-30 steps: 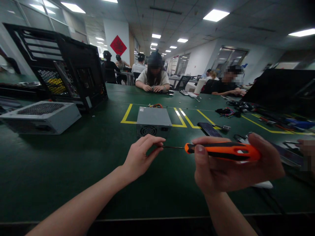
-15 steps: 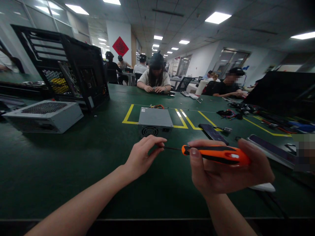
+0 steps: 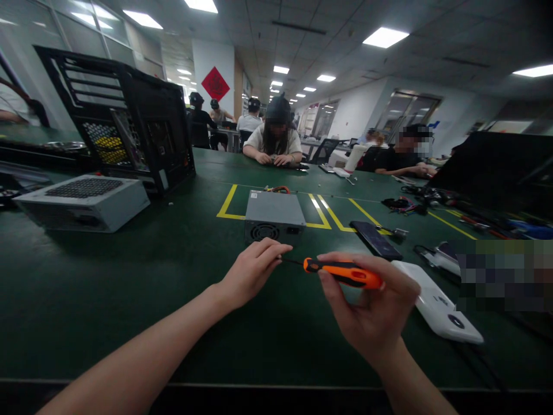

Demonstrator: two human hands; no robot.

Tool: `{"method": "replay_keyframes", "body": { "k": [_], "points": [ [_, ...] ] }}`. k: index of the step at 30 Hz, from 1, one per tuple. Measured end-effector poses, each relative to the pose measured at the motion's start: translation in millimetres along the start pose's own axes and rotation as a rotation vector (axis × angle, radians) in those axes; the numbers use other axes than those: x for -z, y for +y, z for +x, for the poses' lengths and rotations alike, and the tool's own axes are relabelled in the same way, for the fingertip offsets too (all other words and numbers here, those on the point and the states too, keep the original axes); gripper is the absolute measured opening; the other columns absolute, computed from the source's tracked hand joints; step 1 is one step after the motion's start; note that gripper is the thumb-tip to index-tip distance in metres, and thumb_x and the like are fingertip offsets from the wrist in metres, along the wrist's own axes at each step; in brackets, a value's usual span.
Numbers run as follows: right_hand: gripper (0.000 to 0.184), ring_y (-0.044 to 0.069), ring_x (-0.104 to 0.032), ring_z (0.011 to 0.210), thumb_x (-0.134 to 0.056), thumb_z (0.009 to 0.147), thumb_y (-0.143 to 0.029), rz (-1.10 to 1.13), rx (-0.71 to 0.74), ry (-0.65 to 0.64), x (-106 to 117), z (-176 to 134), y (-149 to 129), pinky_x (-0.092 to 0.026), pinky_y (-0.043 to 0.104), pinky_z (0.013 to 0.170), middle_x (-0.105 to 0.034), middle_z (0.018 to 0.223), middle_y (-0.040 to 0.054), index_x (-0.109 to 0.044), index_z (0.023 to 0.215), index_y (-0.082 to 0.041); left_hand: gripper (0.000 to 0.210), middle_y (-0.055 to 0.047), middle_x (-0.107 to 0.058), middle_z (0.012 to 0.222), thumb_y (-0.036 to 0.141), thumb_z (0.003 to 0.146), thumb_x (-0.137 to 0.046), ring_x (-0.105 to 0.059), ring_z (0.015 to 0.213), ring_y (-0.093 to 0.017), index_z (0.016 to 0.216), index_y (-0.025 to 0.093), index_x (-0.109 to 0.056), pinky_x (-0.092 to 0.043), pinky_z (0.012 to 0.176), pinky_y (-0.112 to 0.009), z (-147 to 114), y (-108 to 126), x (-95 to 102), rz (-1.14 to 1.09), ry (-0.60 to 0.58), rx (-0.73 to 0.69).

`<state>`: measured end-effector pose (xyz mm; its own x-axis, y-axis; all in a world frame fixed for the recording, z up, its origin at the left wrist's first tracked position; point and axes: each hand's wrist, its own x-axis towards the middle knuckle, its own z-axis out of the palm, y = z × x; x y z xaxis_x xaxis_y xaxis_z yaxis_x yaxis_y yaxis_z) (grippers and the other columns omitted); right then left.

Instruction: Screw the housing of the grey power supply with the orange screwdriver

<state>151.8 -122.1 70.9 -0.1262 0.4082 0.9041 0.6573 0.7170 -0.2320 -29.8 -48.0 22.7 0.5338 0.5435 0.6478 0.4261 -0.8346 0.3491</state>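
Observation:
An orange and black screwdriver (image 3: 345, 273) lies nearly level in my right hand (image 3: 375, 305), its handle gripped between thumb and fingers. Its thin dark shaft points left to the fingertips of my left hand (image 3: 254, 271). Those fingers are pinched together around the tip end; whether a small part is in there too is hidden. Just beyond my left hand stands a grey power supply unit (image 3: 275, 208) with a round fan grille and a socket facing me. Coloured wires show behind it.
At the left stand a second power supply (image 3: 86, 202) and a black computer case (image 3: 142, 127). A dark phone (image 3: 375, 239), a white device (image 3: 436, 302) and loose cables (image 3: 406, 206) lie at the right. Another person (image 3: 273, 135) sits across the green table (image 3: 173, 259).
My right hand has moved left and away from the camera with the screwdriver, uncovering the white device. My left hand stays pinched at about the same place.

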Motion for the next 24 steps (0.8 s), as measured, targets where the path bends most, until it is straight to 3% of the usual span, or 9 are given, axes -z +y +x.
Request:
{"method": "replay_keyframes", "body": {
  "k": [7, 11, 14, 19, 21, 24],
  "points": [
    [0.014, 0.016, -0.066, 0.076, -0.056, 0.078, -0.02, -0.154, -0.113, -0.319, 12.3, -12.2, 3.7, -0.054, 0.026, 0.062, -0.066, 0.086, 0.0034, -0.049, 0.091, -0.022, 0.041, -0.005, -0.053, 0.11, 0.005, 0.083, -0.038, -0.051, 0.095, -0.016, 0.121, 0.021, -0.042, -0.043, 0.082, -0.032, 1.5, -18.4, -0.5, 0.221, -0.179, -0.069],
    [0.005, 0.016, -0.064, 0.064, -0.053, 0.079, -0.023, -0.265, -0.231, -0.452, 11.0, -27.0, 5.1, -0.051, 0.027, 0.055, -0.064, 0.076, 0.0025, -0.05, 0.083, -0.02, 0.043, -0.007, -0.052, 0.113, 0.002, 0.082, -0.035, -0.049, 0.1, -0.018, 0.122, 0.017, -0.042, -0.039, 0.087, -0.033, 4.0, -22.2, 0.4, 0.347, -0.3, -0.171],
    [0.008, 0.017, -0.063, 0.063, -0.052, 0.079, -0.022, -0.252, -0.366, -0.575, 6.0, -35.2, 6.5, -0.05, 0.031, 0.055, -0.064, 0.075, 0.0019, -0.051, 0.087, -0.02, 0.04, -0.008, -0.052, 0.112, 0.005, 0.083, -0.036, -0.05, 0.098, -0.019, 0.121, 0.016, -0.043, -0.037, 0.088, -0.034, 6.5, -18.8, 2.6, 0.426, -0.362, -0.229],
    [0.019, 0.014, -0.06, 0.057, -0.044, 0.082, -0.022, 0.164, -0.75, -0.715, -6.6, -40.3, 10.6, -0.049, 0.028, 0.051, -0.058, 0.071, -0.0001, -0.051, 0.099, -0.02, 0.037, -0.008, -0.054, 0.111, 0.008, 0.085, -0.036, -0.052, 0.097, -0.019, 0.121, 0.015, -0.044, -0.035, 0.088, -0.034, 9.2, -12.2, 3.1, 0.504, -0.446, -0.309],
    [0.019, 0.012, -0.058, 0.052, -0.043, 0.083, -0.027, 0.38, -0.953, -0.712, -10.5, -41.7, 11.0, -0.048, 0.025, 0.045, -0.054, 0.07, -0.0016, -0.049, 0.099, -0.019, 0.037, -0.008, -0.054, 0.112, 0.008, 0.086, -0.035, -0.052, 0.098, -0.019, 0.121, 0.015, -0.044, -0.034, 0.09, -0.035, 9.2, -11.3, 1.6, 0.524, -0.452, -0.315],
    [0.024, 0.011, -0.057, 0.052, -0.047, 0.082, -0.034, 0.601, -1.165, -0.624, -13.1, -44.0, 10.7, -0.047, 0.023, 0.045, -0.055, 0.072, -0.0024, -0.045, 0.1, -0.019, 0.044, -0.009, -0.046, 0.128, 0.008, 0.086, -0.036, -0.04, 0.119, -0.023, 0.128, 0.021, -0.038, -0.025, 0.098, -0.043, 8.2, -10.4, -0.1, 0.526, -0.387, -0.293]
  ]
}}
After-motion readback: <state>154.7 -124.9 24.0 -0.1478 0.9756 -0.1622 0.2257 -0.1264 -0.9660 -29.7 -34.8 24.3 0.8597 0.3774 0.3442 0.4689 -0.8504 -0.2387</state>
